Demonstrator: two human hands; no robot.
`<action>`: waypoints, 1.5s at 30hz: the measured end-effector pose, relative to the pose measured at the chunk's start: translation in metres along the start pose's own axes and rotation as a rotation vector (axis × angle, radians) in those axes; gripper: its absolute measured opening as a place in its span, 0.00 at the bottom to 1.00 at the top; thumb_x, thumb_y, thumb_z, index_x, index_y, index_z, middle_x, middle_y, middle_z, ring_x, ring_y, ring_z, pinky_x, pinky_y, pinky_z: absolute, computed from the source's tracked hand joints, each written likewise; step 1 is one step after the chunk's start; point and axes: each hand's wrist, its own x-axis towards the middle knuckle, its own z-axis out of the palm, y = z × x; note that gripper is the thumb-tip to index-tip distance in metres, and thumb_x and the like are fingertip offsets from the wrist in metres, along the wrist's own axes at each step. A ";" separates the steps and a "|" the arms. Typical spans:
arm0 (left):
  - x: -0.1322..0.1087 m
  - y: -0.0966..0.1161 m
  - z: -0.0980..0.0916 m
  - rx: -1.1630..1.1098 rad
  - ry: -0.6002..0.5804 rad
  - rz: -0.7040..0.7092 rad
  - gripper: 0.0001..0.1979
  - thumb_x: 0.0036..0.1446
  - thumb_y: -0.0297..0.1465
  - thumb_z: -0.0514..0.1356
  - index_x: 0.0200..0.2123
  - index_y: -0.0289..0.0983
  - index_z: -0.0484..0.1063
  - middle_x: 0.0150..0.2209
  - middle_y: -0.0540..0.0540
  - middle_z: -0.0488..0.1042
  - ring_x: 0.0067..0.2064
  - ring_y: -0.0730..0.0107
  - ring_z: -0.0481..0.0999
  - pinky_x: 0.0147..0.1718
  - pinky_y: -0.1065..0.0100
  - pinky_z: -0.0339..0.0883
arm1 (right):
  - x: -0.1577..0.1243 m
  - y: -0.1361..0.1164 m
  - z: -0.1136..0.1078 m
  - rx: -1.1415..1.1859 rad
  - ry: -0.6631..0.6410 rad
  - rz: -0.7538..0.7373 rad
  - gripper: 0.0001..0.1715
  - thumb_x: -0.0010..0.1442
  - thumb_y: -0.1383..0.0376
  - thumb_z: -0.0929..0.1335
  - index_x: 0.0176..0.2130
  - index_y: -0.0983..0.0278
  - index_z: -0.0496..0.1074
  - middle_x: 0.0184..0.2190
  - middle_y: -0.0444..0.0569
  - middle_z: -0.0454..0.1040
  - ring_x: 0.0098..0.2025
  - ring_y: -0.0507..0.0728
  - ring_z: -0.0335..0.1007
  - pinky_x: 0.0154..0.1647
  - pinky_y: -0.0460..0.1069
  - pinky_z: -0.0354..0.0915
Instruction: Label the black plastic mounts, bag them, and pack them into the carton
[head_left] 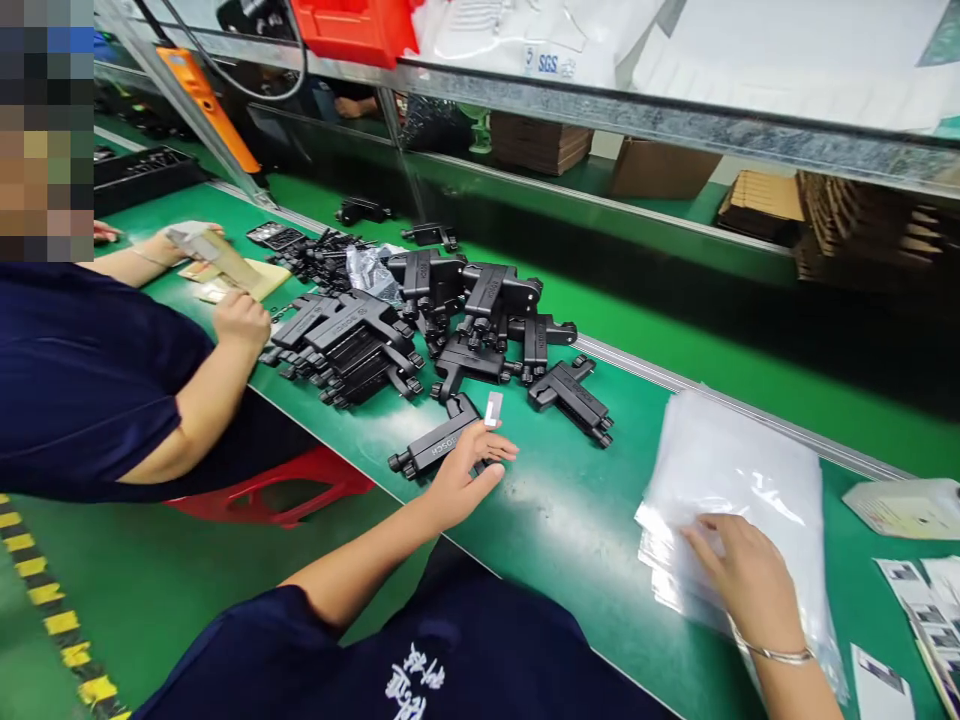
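My left hand (469,470) is over the table with its fingers stretched and apart, beside a black plastic clamp-like holder (435,445) marked BOSCH. A small white and grey label (493,408) shows at its fingertips; whether it sticks to a finger I cannot tell. On the right, my right hand (750,570) rests on a stack of clear plastic bags (742,450). Its thumb and forefinger come together at the bags' near left edge. Another black holder (571,398) lies between my hands, and a pile of the same holders (352,335) sits farther left.
At left, a co-worker's hands (241,322) hold a packet over the table. A metal shelf (675,115) with a red bin (356,30) crosses above. Printed cards (881,685) and a clear plastic packet (907,508) lie at the right. A red stool (277,490) stands below.
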 end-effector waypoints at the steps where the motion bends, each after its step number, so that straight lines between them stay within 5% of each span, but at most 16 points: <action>1: 0.002 -0.002 -0.009 0.111 0.002 0.003 0.21 0.65 0.33 0.51 0.59 0.40 0.51 0.47 0.40 0.74 0.49 0.62 0.77 0.49 0.56 0.72 | -0.002 -0.002 0.001 0.029 0.007 -0.011 0.32 0.65 0.43 0.57 0.43 0.65 0.72 0.39 0.59 0.77 0.41 0.66 0.73 0.43 0.59 0.65; 4: 0.007 -0.011 -0.029 0.514 -0.063 0.015 0.20 0.61 0.34 0.55 0.56 0.38 0.60 0.51 0.38 0.74 0.56 0.54 0.73 0.58 0.47 0.64 | -0.010 0.000 0.003 0.088 -0.012 -0.018 0.36 0.64 0.42 0.57 0.56 0.66 0.66 0.53 0.61 0.73 0.53 0.69 0.69 0.50 0.62 0.64; 9: 0.016 -0.027 -0.015 0.898 -0.098 0.064 0.21 0.60 0.33 0.55 0.56 0.35 0.62 0.52 0.37 0.75 0.54 0.55 0.75 0.58 0.49 0.64 | -0.005 0.010 -0.012 0.050 0.019 0.152 0.33 0.65 0.42 0.55 0.47 0.64 0.72 0.44 0.58 0.78 0.45 0.69 0.74 0.51 0.69 0.63; 13: 0.024 -0.033 0.005 0.984 0.082 0.092 0.20 0.62 0.31 0.53 0.56 0.32 0.61 0.47 0.36 0.77 0.49 0.55 0.78 0.54 0.51 0.68 | 0.050 -0.028 -0.017 0.240 0.093 0.141 0.28 0.65 0.46 0.60 0.51 0.63 0.69 0.46 0.59 0.76 0.49 0.66 0.72 0.48 0.61 0.69; 17: 0.030 -0.037 0.011 0.999 0.150 0.130 0.21 0.62 0.30 0.53 0.57 0.31 0.59 0.44 0.37 0.79 0.45 0.56 0.79 0.52 0.52 0.69 | 0.131 -0.097 0.008 0.289 -0.038 -0.007 0.31 0.64 0.54 0.63 0.61 0.66 0.60 0.59 0.64 0.67 0.60 0.68 0.64 0.58 0.64 0.63; 19: 0.031 -0.038 0.011 0.992 0.161 0.138 0.21 0.62 0.30 0.54 0.57 0.32 0.59 0.44 0.37 0.79 0.44 0.56 0.80 0.52 0.53 0.69 | 0.160 -0.121 0.021 0.226 -0.179 0.086 0.32 0.62 0.57 0.66 0.61 0.69 0.59 0.56 0.66 0.68 0.57 0.69 0.67 0.53 0.62 0.67; 22: 0.030 -0.034 0.007 0.914 0.154 0.080 0.20 0.61 0.31 0.55 0.56 0.34 0.60 0.44 0.38 0.78 0.45 0.56 0.79 0.52 0.52 0.69 | 0.174 -0.130 0.028 0.218 -0.288 0.196 0.22 0.62 0.60 0.67 0.53 0.67 0.66 0.45 0.61 0.75 0.46 0.65 0.75 0.41 0.56 0.71; 25: 0.028 -0.023 0.004 0.685 0.133 -0.049 0.18 0.61 0.32 0.55 0.54 0.37 0.60 0.49 0.38 0.76 0.50 0.55 0.77 0.51 0.51 0.69 | 0.150 -0.116 0.020 0.327 -0.132 0.128 0.16 0.61 0.59 0.67 0.46 0.64 0.67 0.39 0.55 0.76 0.41 0.64 0.75 0.39 0.56 0.71; 30: 0.036 0.005 0.020 0.012 0.071 -0.204 0.27 0.61 0.36 0.57 0.59 0.40 0.50 0.57 0.36 0.71 0.60 0.56 0.69 0.56 0.51 0.63 | 0.078 -0.108 -0.009 0.419 0.187 -0.093 0.16 0.62 0.63 0.66 0.49 0.60 0.64 0.43 0.56 0.74 0.48 0.66 0.73 0.44 0.61 0.71; 35: 0.048 0.030 0.061 -0.517 -0.192 -0.330 0.37 0.53 0.41 0.63 0.60 0.39 0.47 0.42 0.43 0.76 0.40 0.62 0.78 0.42 0.60 0.70 | 0.037 -0.120 -0.022 0.509 0.279 -0.075 0.20 0.61 0.65 0.68 0.52 0.58 0.62 0.44 0.54 0.74 0.50 0.65 0.72 0.48 0.64 0.70; 40: 0.053 0.059 0.075 -0.295 -0.266 -0.312 0.43 0.49 0.34 0.66 0.62 0.41 0.44 0.43 0.44 0.75 0.41 0.61 0.77 0.42 0.61 0.69 | 0.011 -0.107 -0.024 0.698 0.033 0.159 0.39 0.58 0.52 0.70 0.62 0.63 0.57 0.59 0.63 0.67 0.58 0.69 0.67 0.54 0.66 0.68; 45: 0.057 0.084 0.081 0.104 -0.475 0.043 0.43 0.50 0.36 0.65 0.62 0.41 0.43 0.50 0.41 0.75 0.48 0.54 0.77 0.46 0.54 0.70 | -0.002 -0.097 -0.023 0.911 -0.153 0.330 0.23 0.57 0.49 0.70 0.46 0.62 0.74 0.45 0.56 0.79 0.48 0.67 0.75 0.51 0.64 0.70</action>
